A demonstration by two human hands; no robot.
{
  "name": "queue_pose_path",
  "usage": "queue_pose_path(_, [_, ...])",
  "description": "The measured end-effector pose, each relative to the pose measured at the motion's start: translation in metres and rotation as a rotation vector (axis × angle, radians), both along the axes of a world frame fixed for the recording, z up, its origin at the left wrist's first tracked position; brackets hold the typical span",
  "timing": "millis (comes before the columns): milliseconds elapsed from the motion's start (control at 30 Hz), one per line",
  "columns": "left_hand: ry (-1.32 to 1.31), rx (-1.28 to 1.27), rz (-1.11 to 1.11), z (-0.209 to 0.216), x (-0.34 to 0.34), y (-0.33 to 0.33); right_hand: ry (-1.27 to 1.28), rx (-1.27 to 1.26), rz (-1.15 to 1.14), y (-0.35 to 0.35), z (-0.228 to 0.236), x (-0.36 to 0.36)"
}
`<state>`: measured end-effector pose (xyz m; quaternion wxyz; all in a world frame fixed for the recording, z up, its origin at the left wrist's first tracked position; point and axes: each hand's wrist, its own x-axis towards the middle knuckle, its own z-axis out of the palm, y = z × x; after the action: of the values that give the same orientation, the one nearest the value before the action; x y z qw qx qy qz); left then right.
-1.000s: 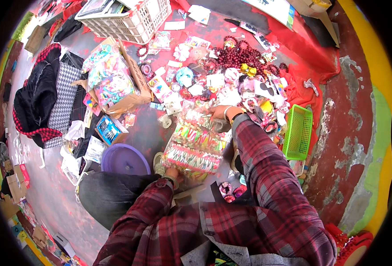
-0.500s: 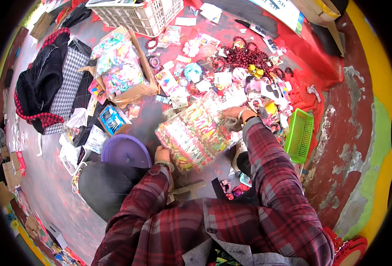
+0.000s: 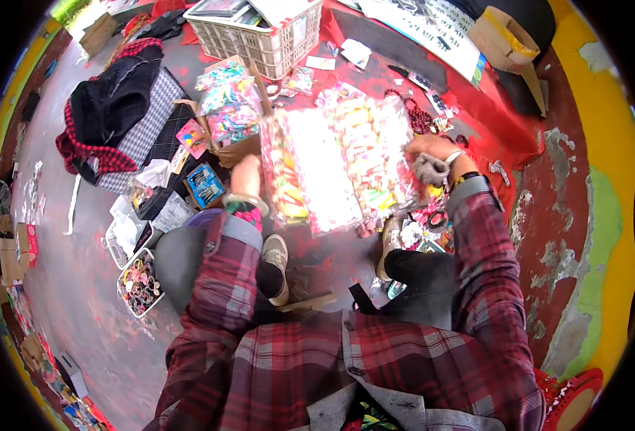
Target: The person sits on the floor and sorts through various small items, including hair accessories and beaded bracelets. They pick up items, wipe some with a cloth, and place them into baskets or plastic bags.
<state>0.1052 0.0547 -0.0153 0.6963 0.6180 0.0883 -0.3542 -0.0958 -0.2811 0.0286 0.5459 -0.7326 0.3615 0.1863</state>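
A large clear plastic bag stuffed with small colourful packets is raised in front of me, held flat between both hands. My left hand grips its left edge; bangles sit on that wrist. My right hand grips its right edge, with a strap on the wrist. The bag hides most of the small trinkets spread on the red cloth behind it. My plaid sleeves and two shoes show below.
A white plastic crate stands at the back. An open cardboard box of bright packets lies to the left. Black and checked clothing lies further left. A small basket of rings sits by my left knee.
The bag has been lifted from the ground and now fills much more of the view, held higher between both hands. The camera has tilted, hiding the green basket.
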Motion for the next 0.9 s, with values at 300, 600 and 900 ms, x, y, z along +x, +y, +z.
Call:
queue_pose_path(300, [-0.204,-0.197,0.090,0.175,0.062,0.167,-0.646,0.310,-0.189,0.160,0.181,0.066])
queue_pose_path(600, [-0.385,0.120,0.525,0.156,0.019,0.463,-0.424,0.255,0.578,0.383,0.143,0.194])
queue_pose_path(900, [0.068,0.235,0.853,0.018,-0.127,0.632,0.049,0.355,0.733,0.599,-0.035,0.174])
